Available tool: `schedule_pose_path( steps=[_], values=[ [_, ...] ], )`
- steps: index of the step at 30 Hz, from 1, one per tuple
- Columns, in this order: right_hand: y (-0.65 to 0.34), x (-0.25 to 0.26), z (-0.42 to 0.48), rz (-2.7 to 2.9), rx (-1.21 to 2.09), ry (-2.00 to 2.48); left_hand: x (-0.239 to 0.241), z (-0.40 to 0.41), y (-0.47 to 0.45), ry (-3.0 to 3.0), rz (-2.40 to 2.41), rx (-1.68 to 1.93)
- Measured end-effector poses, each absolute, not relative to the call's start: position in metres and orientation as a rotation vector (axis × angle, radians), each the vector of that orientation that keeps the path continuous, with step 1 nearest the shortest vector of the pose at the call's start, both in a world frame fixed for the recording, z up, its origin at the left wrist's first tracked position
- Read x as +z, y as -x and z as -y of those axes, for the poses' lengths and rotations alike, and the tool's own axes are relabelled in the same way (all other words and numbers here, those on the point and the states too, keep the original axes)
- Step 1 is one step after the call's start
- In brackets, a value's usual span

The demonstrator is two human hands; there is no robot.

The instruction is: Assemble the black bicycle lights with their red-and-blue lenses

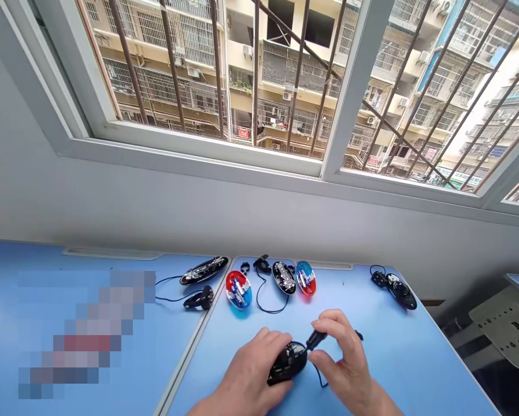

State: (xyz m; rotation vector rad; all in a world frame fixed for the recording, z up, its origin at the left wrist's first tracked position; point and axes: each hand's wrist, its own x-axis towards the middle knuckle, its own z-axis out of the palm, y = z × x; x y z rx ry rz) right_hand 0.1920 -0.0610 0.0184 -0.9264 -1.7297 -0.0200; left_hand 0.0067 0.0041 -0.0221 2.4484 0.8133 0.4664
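A glossy black oval device (pixel 295 359) lies on the blue table, with my left hand (pixel 253 370) wrapped around its left side, thumb along the near edge. My right hand (pixel 346 361) pinches a screwdriver (pixel 315 340) with a short black handle. Its shaft slants down to the left and the tip meets the device's right end. A thin black cable (pixel 320 375) shows on the table between the device and my right hand. Behind my right fingers a small black part (pixel 359 335) pokes out, mostly hidden.
Farther back lie two red-and-blue shells (pixel 238 290) with batteries inside, and an opened black oval housing (pixel 284 277). Another long black housing (pixel 204 270) and a black clamp (pixel 200 298) sit left. A black device (pixel 401 290) with cable lies right. A barred window (pixel 225 75) is above.
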Motion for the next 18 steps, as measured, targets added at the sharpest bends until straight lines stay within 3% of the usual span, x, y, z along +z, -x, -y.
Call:
schedule_pose_path(
  steps=[11,18],
  values=[
    [-0.194,0.027,0.067,1.857,0.118,0.786,-0.009,-0.002,-0.008,-2.434,-0.841,0.401],
    [-0.200,0.023,0.065,1.731,-0.012,0.926,-0.018,-0.003,-0.007,-2.435,-0.822,0.430]
  ],
)
